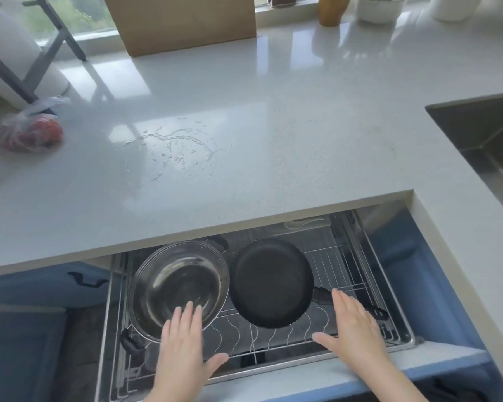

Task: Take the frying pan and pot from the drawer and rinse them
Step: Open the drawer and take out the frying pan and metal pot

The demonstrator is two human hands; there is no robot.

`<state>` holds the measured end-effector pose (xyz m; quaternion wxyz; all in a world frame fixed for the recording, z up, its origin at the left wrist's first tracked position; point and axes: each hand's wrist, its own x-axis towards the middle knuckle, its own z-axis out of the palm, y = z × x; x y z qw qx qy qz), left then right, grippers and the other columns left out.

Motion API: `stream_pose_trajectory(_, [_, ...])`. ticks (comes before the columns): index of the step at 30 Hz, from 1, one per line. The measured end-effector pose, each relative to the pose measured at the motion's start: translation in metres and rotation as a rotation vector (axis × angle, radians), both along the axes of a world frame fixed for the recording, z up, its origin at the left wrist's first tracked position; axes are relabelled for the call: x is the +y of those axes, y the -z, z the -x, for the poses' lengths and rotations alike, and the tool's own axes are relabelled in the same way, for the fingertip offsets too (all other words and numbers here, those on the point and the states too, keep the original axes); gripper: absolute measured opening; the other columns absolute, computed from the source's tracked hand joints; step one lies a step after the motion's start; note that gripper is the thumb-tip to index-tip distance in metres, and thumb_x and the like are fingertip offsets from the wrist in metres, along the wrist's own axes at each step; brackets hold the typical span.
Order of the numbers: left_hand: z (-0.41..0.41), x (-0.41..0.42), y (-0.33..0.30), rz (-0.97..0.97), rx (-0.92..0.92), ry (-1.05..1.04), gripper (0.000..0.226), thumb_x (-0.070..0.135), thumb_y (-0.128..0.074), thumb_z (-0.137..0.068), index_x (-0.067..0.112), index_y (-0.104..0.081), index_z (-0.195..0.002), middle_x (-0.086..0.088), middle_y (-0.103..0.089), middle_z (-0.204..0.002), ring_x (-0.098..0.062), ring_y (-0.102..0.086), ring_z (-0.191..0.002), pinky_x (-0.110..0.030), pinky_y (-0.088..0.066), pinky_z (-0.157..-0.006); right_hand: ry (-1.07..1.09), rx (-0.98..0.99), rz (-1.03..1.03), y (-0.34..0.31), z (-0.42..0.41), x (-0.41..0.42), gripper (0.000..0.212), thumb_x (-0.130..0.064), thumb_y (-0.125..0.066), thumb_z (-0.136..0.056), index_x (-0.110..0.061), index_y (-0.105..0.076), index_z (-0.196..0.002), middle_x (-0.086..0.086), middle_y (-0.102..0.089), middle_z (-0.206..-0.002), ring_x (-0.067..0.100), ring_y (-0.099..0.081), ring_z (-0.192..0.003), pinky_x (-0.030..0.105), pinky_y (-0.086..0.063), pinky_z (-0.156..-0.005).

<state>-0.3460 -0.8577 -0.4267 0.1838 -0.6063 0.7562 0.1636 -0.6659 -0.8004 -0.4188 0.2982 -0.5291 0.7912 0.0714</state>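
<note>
Steel gleams from the open drawer (401, 340): a round, shiny stainless steel pot (169, 282) with dark side handles sits on the left of the wire rack (340, 265), and right beside it, rims almost meeting, lies a round matte black frying pan (269, 281), its dark handle running off to the near right. The rack is thin chrome wire, straight bars on the far right, wavy dividers along the near edge. Both hands are flat and spread, palms down, gripping nothing. The left hand (183, 340) reaches over the pot's near rim, fingertips above the bowl; whether it touches, I cannot tell. The right hand (352, 326) hovers over the pan's handle, thumb stretched left. The drawer front is blue. Above it runs the pale grey, glossy stone surface (273, 134), with a thin puddle of water (172, 149) near its middle. At far left, a clear plastic bag of something red (32, 132). Leaning by the window, a brown cardboard sheet (183, 21). At the far right, the corner of a dark metal sink (485, 134) is set into the surface.
</note>
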Motion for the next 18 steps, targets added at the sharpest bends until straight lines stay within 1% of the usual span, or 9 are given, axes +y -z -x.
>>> stream_pose_trajectory(1, [0.014,-0.014,0.005,-0.006,0.015,0.070,0.118,0.079,-0.077,-0.036,0.003,-0.063,-0.125,-0.016,-0.062,-0.130,-0.039,-0.061,-0.118,-0.052,-0.047,-0.099,-0.014,0.008,0.001,0.008,0.007,-0.009,0.107,-0.067,-0.060,-0.080,-0.020,-0.001,-0.156,-0.004,-0.010,-0.163,0.017,-0.008,-0.150,0.039,-0.016,-0.121])
stream_pose_trajectory(3, [0.038,-0.040,0.019,-0.022,0.022,0.192,0.129,0.077,-0.082,-0.024,0.004,-0.062,-0.128,-0.015,-0.061,-0.131,-0.039,-0.058,-0.122,-0.050,-0.035,-0.106,-0.037,0.014,-0.003,0.025,0.020,-0.024,0.109,-0.063,-0.066,-0.077,-0.020,-0.005,-0.155,-0.003,-0.014,-0.161,0.017,-0.013,-0.148,0.038,-0.019,-0.120])
stream_pose_trajectory(5, [0.058,-0.064,0.028,-0.048,-0.027,0.303,0.137,0.077,-0.082,-0.026,0.001,-0.053,-0.137,-0.018,-0.054,-0.140,-0.039,-0.048,-0.132,-0.053,-0.032,-0.113,-0.072,0.025,-0.011,0.042,0.031,-0.037,0.110,-0.061,-0.072,-0.072,-0.020,-0.010,-0.154,-0.002,-0.022,-0.159,0.018,-0.020,-0.146,0.038,-0.023,-0.119])
stream_pose_trajectory(6, [0.066,-0.075,0.032,-0.073,-0.059,0.320,0.141,0.076,-0.082,-0.036,0.001,-0.039,-0.147,-0.021,-0.039,-0.152,-0.039,-0.033,-0.142,-0.054,-0.024,-0.118,-0.092,0.030,-0.022,0.050,0.036,-0.042,0.111,-0.060,-0.074,-0.070,-0.020,-0.013,-0.153,-0.001,-0.026,-0.156,0.019,-0.024,-0.144,0.037,-0.025,-0.117])
stream_pose_trajectory(7, [0.072,-0.085,0.039,-0.068,-0.092,0.353,0.141,0.073,-0.080,-0.050,0.002,-0.017,-0.155,-0.022,-0.016,-0.161,-0.038,-0.013,-0.150,-0.053,-0.011,-0.121,-0.112,0.032,-0.033,0.058,0.040,-0.046,0.112,-0.060,-0.077,-0.067,-0.019,-0.016,-0.152,0.000,-0.030,-0.153,0.020,-0.028,-0.142,0.037,-0.028,-0.115])
stream_pose_trajectory(8, [0.077,-0.093,0.047,-0.100,-0.111,0.353,0.139,0.069,-0.077,-0.062,0.005,0.002,-0.156,-0.021,0.005,-0.163,-0.037,0.005,-0.151,-0.051,0.002,-0.122,-0.129,0.031,-0.044,0.066,0.043,-0.050,0.114,-0.059,-0.079,-0.064,-0.019,-0.018,-0.152,0.001,-0.032,-0.152,0.020,-0.030,-0.141,0.037,-0.029,-0.115])
stream_pose_trajectory(10, [0.086,-0.107,0.058,-0.164,-0.201,0.364,0.139,0.064,-0.075,-0.068,0.008,0.020,-0.153,-0.021,0.022,-0.160,-0.036,0.021,-0.148,-0.048,0.016,-0.119,-0.145,0.015,-0.064,0.081,0.049,-0.057,0.119,-0.057,-0.082,-0.062,-0.017,-0.017,-0.153,0.005,-0.030,-0.154,0.023,-0.029,-0.142,0.037,-0.027,-0.116])
stream_pose_trajectory(14, [0.096,-0.128,0.079,-0.210,-0.326,0.413,0.145,0.063,-0.078,-0.066,0.008,0.027,-0.150,-0.025,0.027,-0.157,-0.041,0.026,-0.145,-0.048,0.020,-0.114,-0.190,-0.021,-0.084,0.103,0.058,-0.065,0.124,-0.052,-0.086,-0.059,-0.018,-0.014,-0.153,0.005,-0.032,-0.152,0.024,-0.031,-0.140,0.037,-0.028,-0.116])
stream_pose_trajectory(18, [0.100,-0.139,0.093,-0.209,-0.440,0.434,0.146,0.063,-0.077,-0.067,0.003,0.031,-0.146,-0.028,0.022,-0.157,-0.043,0.021,-0.146,-0.049,0.023,-0.111,-0.229,-0.033,-0.151,0.119,0.058,-0.070,0.129,-0.048,-0.088,-0.060,-0.020,-0.006,-0.156,0.004,-0.028,-0.155,0.025,-0.028,-0.143,0.038,-0.025,-0.117])
